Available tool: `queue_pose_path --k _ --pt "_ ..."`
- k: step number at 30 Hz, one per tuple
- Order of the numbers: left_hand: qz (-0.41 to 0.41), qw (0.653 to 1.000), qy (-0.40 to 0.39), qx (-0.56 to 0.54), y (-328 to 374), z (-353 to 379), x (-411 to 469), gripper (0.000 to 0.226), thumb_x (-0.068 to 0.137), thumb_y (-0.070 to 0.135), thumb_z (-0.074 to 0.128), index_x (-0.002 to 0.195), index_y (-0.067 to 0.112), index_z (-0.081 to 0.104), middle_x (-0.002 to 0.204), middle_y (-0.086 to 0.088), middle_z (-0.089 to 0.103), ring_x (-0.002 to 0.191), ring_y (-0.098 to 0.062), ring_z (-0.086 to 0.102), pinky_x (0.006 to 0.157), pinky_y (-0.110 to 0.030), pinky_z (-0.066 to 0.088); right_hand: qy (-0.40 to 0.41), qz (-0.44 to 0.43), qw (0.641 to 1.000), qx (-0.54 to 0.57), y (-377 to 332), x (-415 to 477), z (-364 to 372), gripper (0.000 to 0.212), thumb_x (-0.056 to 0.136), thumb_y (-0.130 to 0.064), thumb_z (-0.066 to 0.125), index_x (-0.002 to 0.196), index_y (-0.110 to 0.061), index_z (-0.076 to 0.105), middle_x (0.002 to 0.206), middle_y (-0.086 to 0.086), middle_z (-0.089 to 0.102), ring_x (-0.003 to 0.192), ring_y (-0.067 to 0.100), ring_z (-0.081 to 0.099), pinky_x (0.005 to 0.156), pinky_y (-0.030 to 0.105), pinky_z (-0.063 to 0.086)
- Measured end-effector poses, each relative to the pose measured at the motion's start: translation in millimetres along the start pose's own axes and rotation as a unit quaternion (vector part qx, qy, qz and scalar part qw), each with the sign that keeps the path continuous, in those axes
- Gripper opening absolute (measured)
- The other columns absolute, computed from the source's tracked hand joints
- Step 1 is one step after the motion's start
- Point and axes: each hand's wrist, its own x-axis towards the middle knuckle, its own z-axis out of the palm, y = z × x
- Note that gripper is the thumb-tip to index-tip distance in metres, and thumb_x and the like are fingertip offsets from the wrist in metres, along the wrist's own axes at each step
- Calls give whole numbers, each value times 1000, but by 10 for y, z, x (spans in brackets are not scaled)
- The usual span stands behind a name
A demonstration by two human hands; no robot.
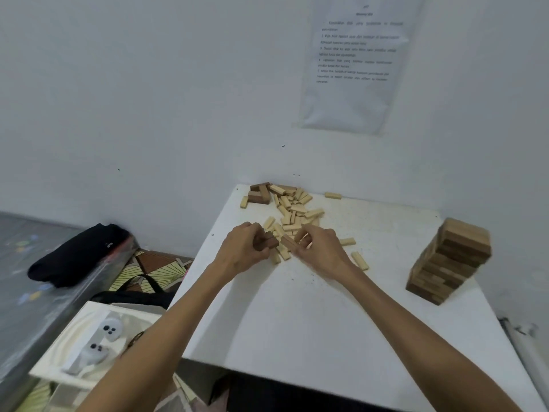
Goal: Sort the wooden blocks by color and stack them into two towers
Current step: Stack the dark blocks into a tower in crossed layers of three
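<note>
Wooden blocks [292,212] of pale colour lie in a loose heap at the far side of the white desk [297,316], close to the wall. Most lie flat, and their long axes point every way. A small cluster of dark blocks [259,195] touches the heap at the desk's far left corner. One stray pale block [332,195] lies crosswise by the wall.

At the near edge of the heap, the left hand [246,248] has its fingers curled round a few dark brown blocks [269,242], whose ends stick out toward the right. The right hand [320,245] pinches one brown block [287,241], whose long axis slants from far left to near right. The two hands are just beside each other.

A tower [448,261] of brown blocks stands upright near the desk's right edge, well apart from the heap. Its layers are crossed, and motion blur softens its outline.

Beside the desk on the left, a white box [130,311] holds two pale rounded objects [111,327] with dark dots, lying on white lining. Beyond it, a black bundle [80,254] rests on a grey surface.

The wall is plain white and carries a printed sheet [353,63], its text too blurred to read.
</note>
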Motion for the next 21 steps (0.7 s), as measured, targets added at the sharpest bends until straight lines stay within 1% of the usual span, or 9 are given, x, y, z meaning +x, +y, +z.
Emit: queue_pose_path --k 2,5,7,10,13,15,17,19,21 --pt "2 1000 0 10 63 67 -181 23 78 30 73 95 19 62 89 6 58 81 -16 57 70 -28 46 -28 11 999 -10 105 -195 -20 24 86 -39 73 95 -17 69 82 -1 72 74 14 67 61 27 51" --pt "4 1000 -8 22 140 173 -405 22 79 32 72 94 19 62 90 4 59 82 -17 57 71 -31 48 -105 18 994 -18 283 -390 -62 13 83 -17 75 94 -21 72 85 0 75 76 11 67 65 21 52" --pt "3 1000 -16 22 177 228 -512 22 80 33 74 93 20 61 91 3 59 81 -17 56 70 -30 47 -161 16 986 -38 353 -490 -90 16 82 -14 75 96 -21 74 89 1 75 79 6 66 66 12 47" --pt "4 999 -33 23 208 275 -601 24 82 33 76 97 23 61 93 3 57 83 -16 56 70 -26 42 -208 20 977 -30 370 -573 -136 17 83 -18 78 98 -23 76 93 -3 76 83 5 66 71 15 45" --pt "12 999 -48 11 247 295 -660 26 84 40 76 100 23 66 94 5 58 84 -13 59 74 -25 45 -183 -1 981 -58 333 -595 -86 16 84 -30 79 99 -25 76 99 -4 70 85 7 63 71 17 43" --pt "21 998 -57 -10 282 291 -707 26 87 45 71 103 25 68 95 7 59 85 -9 60 77 -24 46 -110 -13 986 -124 333 -607 33 24 87 -34 76 107 -23 72 106 -2 60 94 12 57 72 22 39" --pt "33 996 -86 -1 307 264 -747 28 89 45 66 108 24 67 99 6 57 91 -12 60 79 -23 44 -50 9 985 -164 313 -660 104 34 90 -39 72 115 -17 63 111 3 57 103 20 56 74 28 39" --pt "43 991 -125 18 316 218 -775 33 87 45 65 114 25 64 103 4 56 96 -14 60 80 -21 43 -72 47 985 -152 305 -705 112 48 91 -46 68 125 -14 56 116 6 62 102 22 58 71 29 42" --pt "45 985 -164 26 309 178 -787 42 84 43 67 121 26 62 110 4 55 94 -10 58 81 -20 43 -140 66 983 -99 325 -741 112 67 85 -53 70 135 -13 50 112 1 65 96 15 59 67 24 43"
